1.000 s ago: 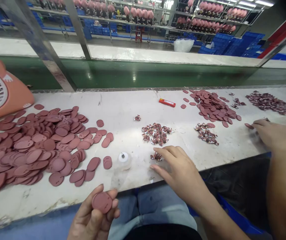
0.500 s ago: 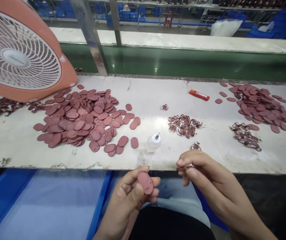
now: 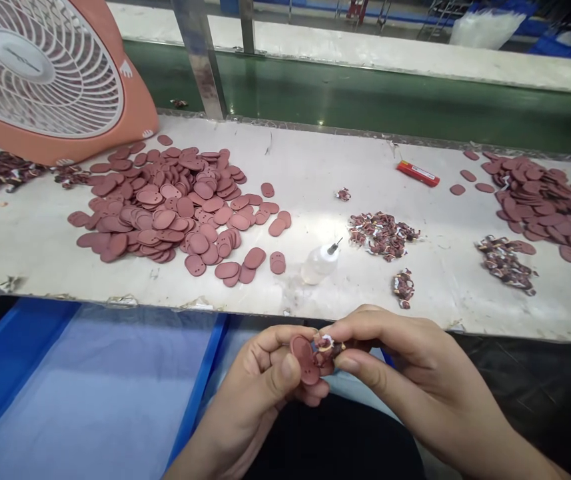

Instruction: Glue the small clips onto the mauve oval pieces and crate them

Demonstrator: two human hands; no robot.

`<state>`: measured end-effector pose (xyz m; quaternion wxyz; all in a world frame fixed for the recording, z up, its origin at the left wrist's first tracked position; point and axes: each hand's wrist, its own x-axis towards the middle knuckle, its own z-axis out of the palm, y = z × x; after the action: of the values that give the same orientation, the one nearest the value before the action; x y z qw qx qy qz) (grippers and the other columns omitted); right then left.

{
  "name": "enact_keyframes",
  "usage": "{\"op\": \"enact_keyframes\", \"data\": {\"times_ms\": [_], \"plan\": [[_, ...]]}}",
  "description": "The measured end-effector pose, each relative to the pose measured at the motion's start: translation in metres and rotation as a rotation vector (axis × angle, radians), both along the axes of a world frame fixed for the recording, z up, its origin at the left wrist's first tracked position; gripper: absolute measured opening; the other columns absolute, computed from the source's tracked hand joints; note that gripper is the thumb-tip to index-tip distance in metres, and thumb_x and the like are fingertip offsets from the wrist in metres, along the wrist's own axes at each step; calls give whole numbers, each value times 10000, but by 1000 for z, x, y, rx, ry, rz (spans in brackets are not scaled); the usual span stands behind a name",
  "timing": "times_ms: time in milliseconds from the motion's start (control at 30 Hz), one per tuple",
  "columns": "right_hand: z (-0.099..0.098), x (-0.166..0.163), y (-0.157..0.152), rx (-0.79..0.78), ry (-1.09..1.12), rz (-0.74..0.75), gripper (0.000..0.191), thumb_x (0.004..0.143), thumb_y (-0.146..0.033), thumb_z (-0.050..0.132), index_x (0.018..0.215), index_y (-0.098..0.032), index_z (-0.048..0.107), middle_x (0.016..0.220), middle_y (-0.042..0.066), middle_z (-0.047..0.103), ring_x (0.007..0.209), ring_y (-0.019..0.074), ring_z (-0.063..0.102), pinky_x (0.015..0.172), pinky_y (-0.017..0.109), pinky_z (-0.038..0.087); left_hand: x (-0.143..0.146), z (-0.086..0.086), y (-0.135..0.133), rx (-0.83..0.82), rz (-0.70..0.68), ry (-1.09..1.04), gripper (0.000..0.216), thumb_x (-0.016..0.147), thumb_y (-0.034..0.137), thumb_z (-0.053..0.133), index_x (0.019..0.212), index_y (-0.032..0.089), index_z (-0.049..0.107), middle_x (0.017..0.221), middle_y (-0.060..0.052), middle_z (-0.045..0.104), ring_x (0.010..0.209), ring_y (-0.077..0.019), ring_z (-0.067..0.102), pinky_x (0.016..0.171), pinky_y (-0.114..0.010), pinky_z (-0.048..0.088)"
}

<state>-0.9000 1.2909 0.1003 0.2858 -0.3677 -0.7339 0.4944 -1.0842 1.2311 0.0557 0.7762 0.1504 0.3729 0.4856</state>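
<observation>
My left hand (image 3: 264, 381) is gripping a maroon oval disc (image 3: 304, 360). My right hand (image 3: 405, 360) is pinching a figurine (image 3: 326, 349) beside it.

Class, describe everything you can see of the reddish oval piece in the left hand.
The oval piece is flat, brownish-red and matte, perhaps plastic, with small dark holes near its lower end. It is tilted, held in a pinch by the left hand, in front of the table. A small figure in the right hand is close by its right edge; contact is unclear.
</observation>
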Motion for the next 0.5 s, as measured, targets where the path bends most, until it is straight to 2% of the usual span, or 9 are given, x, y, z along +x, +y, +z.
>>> {"op": "enact_keyframes", "data": {"times_ms": [200,500], "plan": [[2,-4,-3,28,3,30,187,940,-140,617,1036,-299,642,866,-107,720,766,41,666,736,136,495,1,1,0,1,10,-18,305,740,432,812,907,180,766,724,-12,714,627,-86,663,625,-155,520],[1,-4,-2,85,-36,61,184,938,-112,608,1032,-268,629,880,-76,732,795,62,670,754,158,498,2,1,2,-30,20,-22,287,719,415,832,893,195,775,720,-10,724,614,-90,671,615,-163,535]]}}
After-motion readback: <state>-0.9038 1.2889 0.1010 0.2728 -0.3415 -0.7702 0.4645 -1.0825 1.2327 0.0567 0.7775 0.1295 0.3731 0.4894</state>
